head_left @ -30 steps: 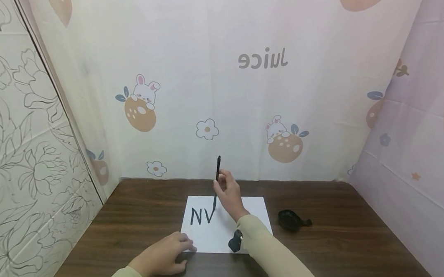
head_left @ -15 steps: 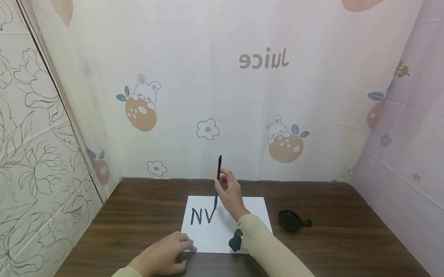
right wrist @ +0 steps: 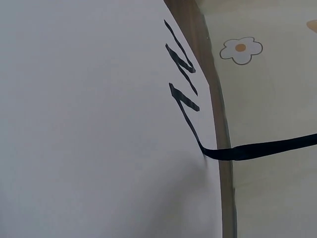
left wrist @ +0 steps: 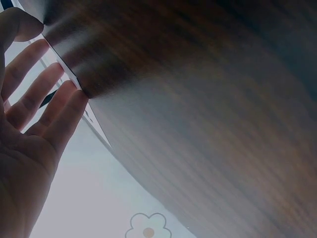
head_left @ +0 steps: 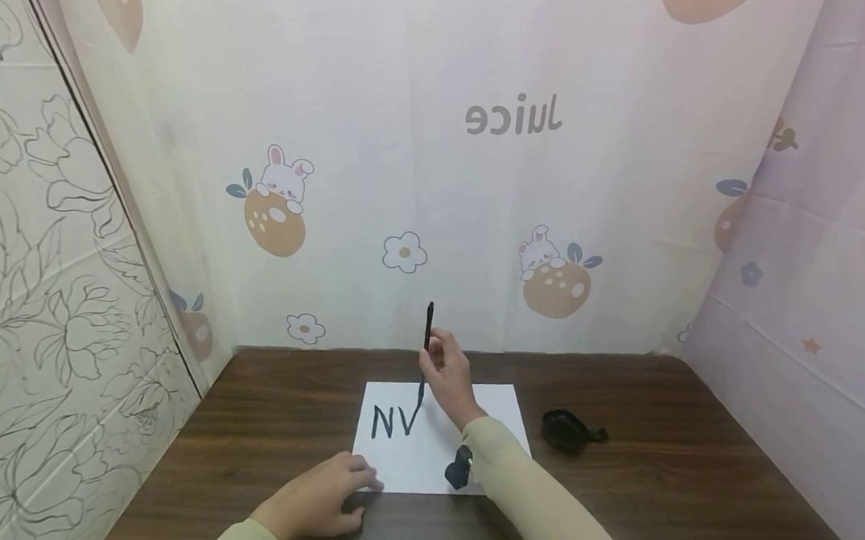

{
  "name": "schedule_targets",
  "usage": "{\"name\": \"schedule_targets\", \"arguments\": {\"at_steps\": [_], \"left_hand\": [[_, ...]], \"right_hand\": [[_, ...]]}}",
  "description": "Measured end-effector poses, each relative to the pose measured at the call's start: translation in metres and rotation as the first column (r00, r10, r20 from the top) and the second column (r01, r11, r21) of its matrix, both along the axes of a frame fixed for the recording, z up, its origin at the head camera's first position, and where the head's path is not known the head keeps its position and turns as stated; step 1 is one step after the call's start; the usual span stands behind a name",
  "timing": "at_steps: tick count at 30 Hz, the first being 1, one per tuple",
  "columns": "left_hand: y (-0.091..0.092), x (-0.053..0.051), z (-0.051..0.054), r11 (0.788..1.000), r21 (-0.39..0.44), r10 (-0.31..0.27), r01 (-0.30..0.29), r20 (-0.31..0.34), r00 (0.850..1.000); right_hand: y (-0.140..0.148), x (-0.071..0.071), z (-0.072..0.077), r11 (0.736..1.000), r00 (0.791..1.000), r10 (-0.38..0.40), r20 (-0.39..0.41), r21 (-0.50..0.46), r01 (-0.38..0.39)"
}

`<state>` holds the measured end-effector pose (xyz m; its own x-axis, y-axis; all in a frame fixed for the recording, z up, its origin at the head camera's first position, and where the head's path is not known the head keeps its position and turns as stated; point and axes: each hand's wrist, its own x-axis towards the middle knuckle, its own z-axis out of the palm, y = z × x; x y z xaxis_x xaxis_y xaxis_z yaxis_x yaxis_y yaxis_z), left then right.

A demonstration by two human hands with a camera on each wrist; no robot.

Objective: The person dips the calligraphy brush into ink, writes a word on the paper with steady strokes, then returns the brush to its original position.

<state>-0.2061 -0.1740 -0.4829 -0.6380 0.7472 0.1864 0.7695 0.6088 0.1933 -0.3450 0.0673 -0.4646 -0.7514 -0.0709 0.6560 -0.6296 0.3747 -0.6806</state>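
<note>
My right hand (head_left: 448,378) pinches a black writing brush (head_left: 428,326) that leans slightly right at its top. Its bent tip meets the upper end of the right stroke of a V on a white sheet of paper (head_left: 412,468). To the left of the V stands a black N (head_left: 382,423). In the right wrist view the brush (right wrist: 270,149) comes in from the right; the hand is out of that frame. My left hand (head_left: 322,494) rests at the sheet's lower left corner, its fingertips on the paper, fingers relaxed in the left wrist view.
A small black dish with a short handle (head_left: 566,431) sits on the dark wooden table (head_left: 659,469), right of the paper. Patterned cloth (head_left: 400,183) rises behind the table, with more cloth on both sides. A dark camera (head_left: 459,469) is worn at the right wrist.
The brush and right hand have shifted very slightly up and to the right, along the V's right stroke. My left hand and the paper have stayed in place.
</note>
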Motion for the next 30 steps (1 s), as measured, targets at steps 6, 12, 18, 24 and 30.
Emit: {"name": "schedule_targets", "arguments": {"at_steps": [6, 12, 18, 24, 30], "left_hand": [[-0.001, -0.001, -0.002, 1.000, -0.006, 0.001, -0.001, 0.008, 1.000], [-0.001, -0.001, -0.002, 1.000, -0.002, -0.004, 0.004, -0.001, 1.000], [-0.001, 0.000, 0.000, 1.000, 0.003, -0.012, 0.012, -0.015, 1.000], [-0.001, -0.001, -0.001, 1.000, 0.011, -0.026, 0.026, -0.032, 0.999], [-0.001, -0.001, -0.001, 0.999, 0.025, -0.045, 0.047, -0.061, 0.997]], "right_hand": [[0.001, 0.000, -0.001, 1.000, 1.000, -0.008, -0.005, -0.005, 0.008], [0.002, -0.001, 0.000, 1.000, 1.000, -0.008, -0.012, -0.016, 0.008], [0.005, 0.000, 0.005, 0.999, 1.000, -0.004, -0.002, -0.037, 0.004], [0.006, 0.000, 0.007, 0.999, 1.000, -0.014, -0.002, -0.043, 0.013], [0.010, 0.002, 0.009, 0.999, 0.999, -0.014, -0.029, -0.048, 0.013]]}}
